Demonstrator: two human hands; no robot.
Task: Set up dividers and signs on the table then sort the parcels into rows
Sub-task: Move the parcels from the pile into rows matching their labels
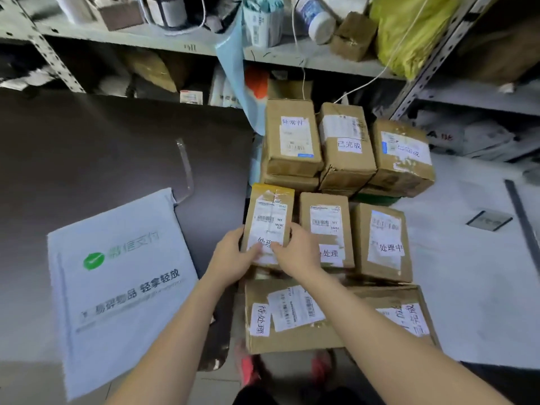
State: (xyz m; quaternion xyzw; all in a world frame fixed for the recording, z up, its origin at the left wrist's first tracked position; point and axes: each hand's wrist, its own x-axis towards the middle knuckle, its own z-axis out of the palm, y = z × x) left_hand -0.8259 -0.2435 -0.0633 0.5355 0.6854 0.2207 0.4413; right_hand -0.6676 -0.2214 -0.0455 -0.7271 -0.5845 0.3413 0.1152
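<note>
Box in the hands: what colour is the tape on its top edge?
Yellow tape on the brown box; head view shows it best.

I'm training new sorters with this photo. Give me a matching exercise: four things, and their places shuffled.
Things: 1 yellow-taped parcel; 2 pale mailer; 3 yellow bag; 4 white bottle.
Places: A on the dark table; B on the shelf, right of the small brown box; C between the left hand and right hand; D on the shelf, left of that box.
Pairs: 1-C, 2-A, 3-B, 4-D.

Left hand (233, 255) and right hand (295, 252) grip one labelled parcel (270, 217) among others.
</note>
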